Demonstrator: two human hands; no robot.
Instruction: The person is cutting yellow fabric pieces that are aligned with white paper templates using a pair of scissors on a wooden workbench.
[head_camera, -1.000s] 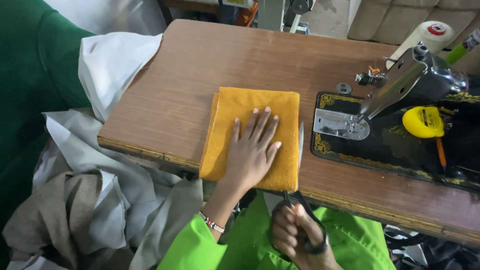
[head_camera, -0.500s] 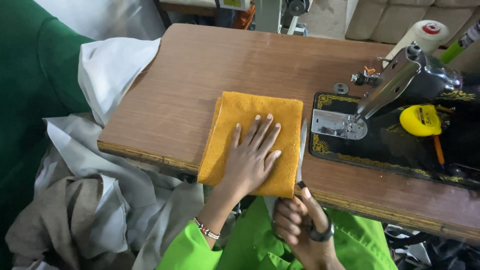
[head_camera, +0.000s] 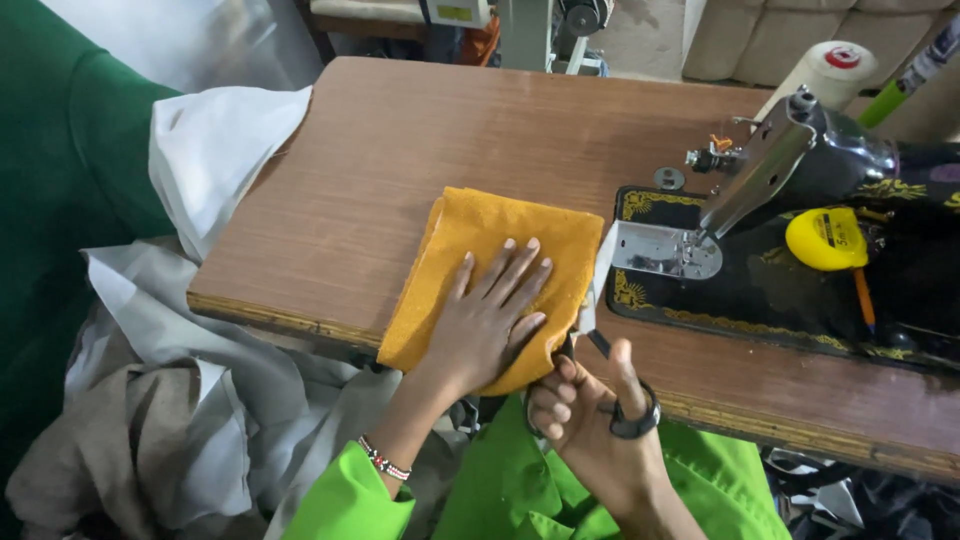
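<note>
A folded mustard-yellow cloth lies on the wooden sewing table, its near edge hanging over the front. My left hand presses flat on the cloth with the fingers spread. My right hand holds black-handled scissors at the cloth's near right corner. The blades run up along the cloth's right edge, slightly apart.
A black sewing machine with gold trim stands at the right, a yellow tape measure on its bed. A white thread cone stands behind it. White and grey fabric drapes off the table's left side beside a green cloth.
My right hand has risen from below the table's front edge, bringing the scissors to the cloth's right edge. My left hand has stayed flat on the cloth.
</note>
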